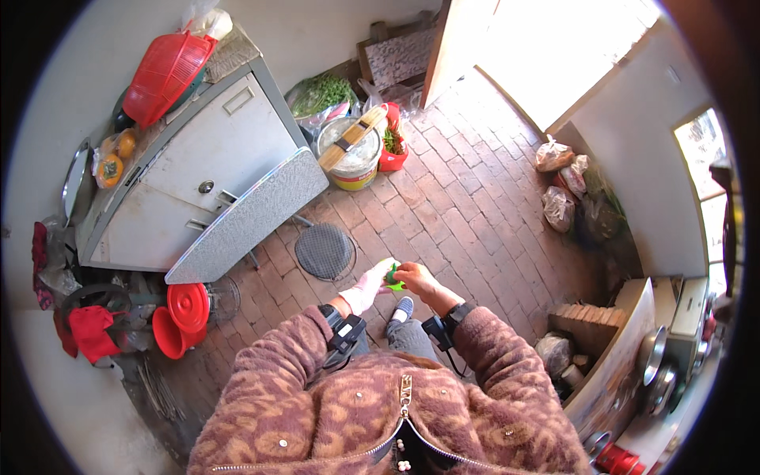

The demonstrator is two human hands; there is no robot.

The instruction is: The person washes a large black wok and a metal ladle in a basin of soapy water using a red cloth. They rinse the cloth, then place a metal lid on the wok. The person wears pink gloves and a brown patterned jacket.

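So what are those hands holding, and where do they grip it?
A small green thing, pinched between the left hand and the right hand. Too small to tell what it is or which part is gripped.

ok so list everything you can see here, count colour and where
green item: one, bright green, held between both hands
round mesh grate: one, dark grey, on the brick floor ahead of the hands
folded table top: one, speckled grey, leaning by the cabinet
cabinet: one, grey, left
red basket: one, on the cabinet
bucket: one, pale, far floor, wooden board across it
red basins: two, lower left floor
bags: several, by the right wall
left hand: one, pale glove, on the green item
right hand: one, bare, gripping the green item
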